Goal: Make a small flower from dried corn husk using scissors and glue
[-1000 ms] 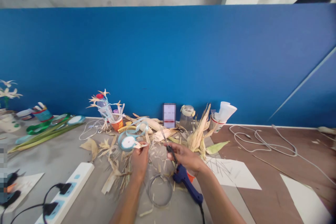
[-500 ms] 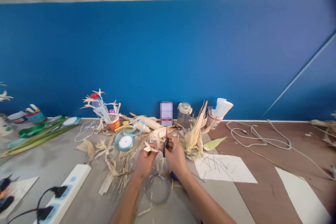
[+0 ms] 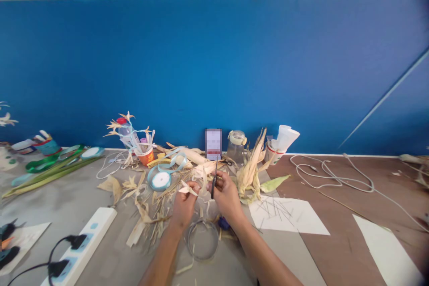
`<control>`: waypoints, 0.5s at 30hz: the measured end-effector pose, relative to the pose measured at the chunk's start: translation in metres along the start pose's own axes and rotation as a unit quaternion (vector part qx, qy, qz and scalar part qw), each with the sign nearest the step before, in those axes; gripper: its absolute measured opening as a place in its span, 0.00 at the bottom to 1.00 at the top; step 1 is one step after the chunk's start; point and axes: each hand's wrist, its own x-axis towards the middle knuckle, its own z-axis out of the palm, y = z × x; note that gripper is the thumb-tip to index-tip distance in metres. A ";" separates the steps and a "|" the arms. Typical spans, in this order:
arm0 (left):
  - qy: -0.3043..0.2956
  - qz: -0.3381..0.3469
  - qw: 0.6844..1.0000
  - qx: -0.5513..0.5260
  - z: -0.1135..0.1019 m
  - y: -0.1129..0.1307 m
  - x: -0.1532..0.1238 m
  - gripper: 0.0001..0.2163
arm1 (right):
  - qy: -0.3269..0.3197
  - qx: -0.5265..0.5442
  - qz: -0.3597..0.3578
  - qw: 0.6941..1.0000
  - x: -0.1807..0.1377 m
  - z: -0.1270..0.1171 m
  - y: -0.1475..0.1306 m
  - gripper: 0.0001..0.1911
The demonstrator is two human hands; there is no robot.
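My left hand (image 3: 183, 204) pinches a small pale piece of dried corn husk (image 3: 186, 188), held just above the table. Beside it, my right hand (image 3: 227, 195) grips small black scissors (image 3: 213, 180) with the blades pointing up, close to the husk piece. A coil of wire (image 3: 202, 240) lies on the grey table below both hands. The blue tip of a glue gun (image 3: 224, 222) shows under my right wrist. Loose husk strips (image 3: 150, 214) are scattered to the left of my left hand.
A light blue ribbon spool (image 3: 160, 180), an orange cup (image 3: 146, 157), a glass jar (image 3: 236, 146), corn husks (image 3: 250, 170) and paper cups (image 3: 279, 143) line the blue partition. A white power strip (image 3: 87, 240) lies left, white paper (image 3: 288, 216) and cables (image 3: 331, 174) right.
My right hand lifted off the glue gun and brought the scissors up to the husk piece, which my left hand raised. The camera view shifted slightly.
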 end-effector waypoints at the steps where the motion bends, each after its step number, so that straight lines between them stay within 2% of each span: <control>1: 0.008 -0.019 0.999 -0.047 0.000 -0.001 0.001 0.14 | -0.010 0.015 0.010 1.000 0.000 0.000 -0.001 0.20; 3: 0.019 -0.049 0.989 -0.137 -0.001 -0.001 0.003 0.15 | -0.043 0.046 0.037 0.997 -0.001 -0.001 -0.002 0.20; 7: -0.054 -0.119 0.963 -0.236 0.000 0.003 0.001 0.15 | -0.112 0.091 0.094 0.985 -0.004 -0.003 -0.001 0.21; 10: -0.085 -0.133 0.953 -0.260 0.000 0.008 -0.002 0.13 | -0.124 0.114 0.130 0.977 -0.006 -0.002 0.002 0.22; 13: -0.083 -0.130 0.952 -0.263 0.000 0.013 -0.004 0.10 | -0.133 0.125 0.155 0.971 -0.006 0.000 0.005 0.23; 15: -0.078 -0.126 0.950 -0.274 0.001 0.015 -0.003 0.11 | -0.128 0.114 0.147 0.974 -0.006 0.000 0.006 0.23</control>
